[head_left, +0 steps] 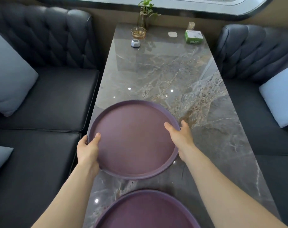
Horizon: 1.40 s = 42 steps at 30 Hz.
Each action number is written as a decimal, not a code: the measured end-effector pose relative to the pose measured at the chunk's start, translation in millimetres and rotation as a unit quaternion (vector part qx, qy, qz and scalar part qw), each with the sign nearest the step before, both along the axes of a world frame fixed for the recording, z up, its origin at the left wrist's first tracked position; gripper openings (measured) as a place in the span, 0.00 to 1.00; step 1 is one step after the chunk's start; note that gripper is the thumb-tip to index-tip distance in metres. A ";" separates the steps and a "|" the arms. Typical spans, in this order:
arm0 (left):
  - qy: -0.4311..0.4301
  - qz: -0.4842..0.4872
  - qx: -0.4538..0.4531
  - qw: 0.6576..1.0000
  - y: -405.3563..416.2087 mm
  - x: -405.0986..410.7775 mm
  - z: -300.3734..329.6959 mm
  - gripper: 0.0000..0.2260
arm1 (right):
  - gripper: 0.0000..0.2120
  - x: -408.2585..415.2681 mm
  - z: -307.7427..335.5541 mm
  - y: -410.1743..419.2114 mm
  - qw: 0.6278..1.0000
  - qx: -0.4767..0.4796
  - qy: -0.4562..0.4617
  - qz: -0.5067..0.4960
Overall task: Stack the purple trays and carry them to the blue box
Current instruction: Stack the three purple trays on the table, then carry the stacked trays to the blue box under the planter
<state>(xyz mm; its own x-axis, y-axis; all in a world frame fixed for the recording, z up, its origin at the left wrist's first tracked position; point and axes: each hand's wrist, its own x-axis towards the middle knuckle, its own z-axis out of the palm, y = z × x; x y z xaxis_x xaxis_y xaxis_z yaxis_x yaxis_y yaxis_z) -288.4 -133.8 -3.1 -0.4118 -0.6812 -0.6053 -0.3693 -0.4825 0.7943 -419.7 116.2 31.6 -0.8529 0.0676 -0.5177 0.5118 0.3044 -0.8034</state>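
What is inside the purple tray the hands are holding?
Nothing: the held tray shows a bare purple floor. Both thumbs rest over its rim from the left hand and right hand. Its underside and the fingers beneath are hidden.

A grey marble table [164,71] runs away down the middle, glossy, with light spots on it; at its far end a plant [145,12] stands in a glass vase, a glass ashtray [138,32] just in front of it, a small grey-and-white button [135,43] nearer still; to the right lie a white pad [172,34] and a green box [193,36], with a pale holder [191,26] behind the box; dark tufted sofas [46,96] flank the table; pale blue cushions [10,76] lean on both.
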 end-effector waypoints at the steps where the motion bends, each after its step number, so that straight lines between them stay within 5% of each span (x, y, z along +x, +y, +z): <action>1: 0.010 0.013 -0.011 1.000 2.6 4.2 7.0 0.31 | 0.42 5.1 5.3 2.4 0.999 0.038 0.011 -0.025; 5: -0.047 0.023 -0.128 0.990 21.2 32.7 44.5 0.17 | 0.26 43.2 33.3 25.7 0.970 0.220 0.063 -0.086; 9: -0.085 -0.003 -0.231 0.969 41.9 78.7 84.2 0.10 | 0.09 102.3 59.9 66.3 0.951 0.275 0.120 -0.078; 13: -0.079 -0.086 -0.299 0.947 59.5 127.1 90.9 0.11 | 0.05 171.0 49.2 100.8 0.936 0.315 0.140 -0.068; 26: -0.210 -0.283 -0.354 0.866 85.6 246.0 24.8 0.08 | 0.07 310.5 -15.0 146.2 0.915 0.394 0.051 -0.068; 42: -0.219 -0.329 -0.454 0.799 95.6 264.1 12.5 0.09 | 0.10 331.6 -23.1 154.2 0.903 0.428 0.005 -0.028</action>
